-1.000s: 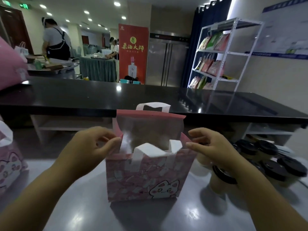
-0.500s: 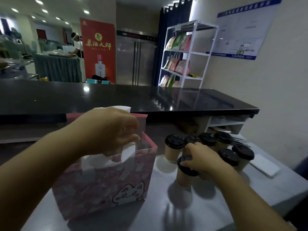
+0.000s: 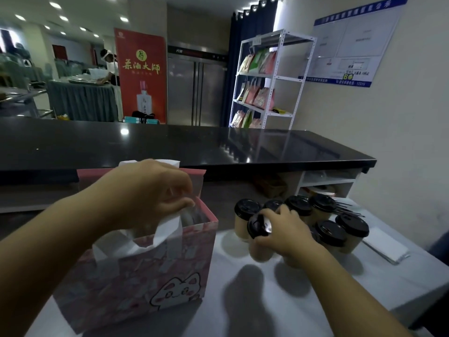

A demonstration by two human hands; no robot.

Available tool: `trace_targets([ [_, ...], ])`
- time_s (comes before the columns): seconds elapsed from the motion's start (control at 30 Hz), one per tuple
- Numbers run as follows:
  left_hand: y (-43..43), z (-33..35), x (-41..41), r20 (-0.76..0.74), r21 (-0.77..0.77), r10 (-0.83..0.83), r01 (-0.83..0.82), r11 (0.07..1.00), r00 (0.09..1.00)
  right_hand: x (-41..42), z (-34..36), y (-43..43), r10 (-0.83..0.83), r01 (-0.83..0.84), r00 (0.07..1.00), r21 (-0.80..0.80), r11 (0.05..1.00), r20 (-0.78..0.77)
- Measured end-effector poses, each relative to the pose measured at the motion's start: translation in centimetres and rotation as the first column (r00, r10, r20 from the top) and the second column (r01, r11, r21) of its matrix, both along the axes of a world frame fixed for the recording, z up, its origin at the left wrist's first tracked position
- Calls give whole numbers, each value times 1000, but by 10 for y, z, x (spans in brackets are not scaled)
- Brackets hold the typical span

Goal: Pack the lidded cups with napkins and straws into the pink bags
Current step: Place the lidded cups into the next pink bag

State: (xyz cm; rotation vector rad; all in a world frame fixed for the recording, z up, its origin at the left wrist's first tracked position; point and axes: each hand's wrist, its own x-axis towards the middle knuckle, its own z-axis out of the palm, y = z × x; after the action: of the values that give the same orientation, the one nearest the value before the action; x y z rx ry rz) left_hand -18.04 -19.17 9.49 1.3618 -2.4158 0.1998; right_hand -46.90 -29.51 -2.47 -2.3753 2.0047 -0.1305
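A pink bag [image 3: 145, 276] with a cat print and white handles stands open on the grey table, left of centre. My left hand [image 3: 148, 193] holds the bag's top edge near its white handle, keeping the mouth open. To the right, my right hand [image 3: 283, 229] grips a beige cup with a black lid [image 3: 258, 237], tilted and lifted a little off the table. Several more lidded cups [image 3: 330, 229] stand clustered behind it. Black straws [image 3: 347, 210] lie beyond the cups. A flat white stack of napkins [image 3: 386, 246] lies at the far right.
A black counter [image 3: 194, 147] runs across just behind the table. Open cubbies [image 3: 325, 183] sit under its right end. A white shelf rack [image 3: 269, 79] with packets stands by the wall, and a red banner [image 3: 141, 74] stands further back.
The view swung right. My left hand shifted onto the bag's rim and handle, and my right hand went from the bag to the cups, took hold of one and lifted it.
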Motion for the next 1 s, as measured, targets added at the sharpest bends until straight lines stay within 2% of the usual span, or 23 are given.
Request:
trace_targets([
  [0.1, 1, 3, 11, -6, -13, 39, -39, 999, 999, 9, 37, 7, 72, -49, 993, -232, 971, 90],
  [0.23, 4, 0, 34, -40, 8, 108, -108, 994, 993, 26, 91, 23, 251, -107, 945, -525, 844, 211],
  [0.37, 7, -12, 60, -31, 40, 209, -208, 977, 977, 52, 128, 34, 445, -157, 848, -665, 730, 287],
  [0.57, 10, -30, 98, -9, 84, 297, -295, 952, 955, 106, 139, 35, 654, -413, 598, -521, 747, 463],
  [0.7, 13, -39, 119, -1, 94, 350, -348, 933, 937, 136, 126, 29, 693, -588, 495, -385, 712, 525],
  [0.8, 15, -43, 133, 12, 115, 374, -373, 921, 927, 151, 115, 23, 701, -691, 499, -255, 677, 509],
  [0.93, 17, -45, 140, -12, 150, 365, -359, 921, 931, 162, 107, 16, 751, -760, 567, -138, 635, 338],
  [1.0, 17, -46, 140, -14, 171, 344, -337, 926, 939, 168, 103, 13, 787, -795, 569, -83, 601, 240],
])
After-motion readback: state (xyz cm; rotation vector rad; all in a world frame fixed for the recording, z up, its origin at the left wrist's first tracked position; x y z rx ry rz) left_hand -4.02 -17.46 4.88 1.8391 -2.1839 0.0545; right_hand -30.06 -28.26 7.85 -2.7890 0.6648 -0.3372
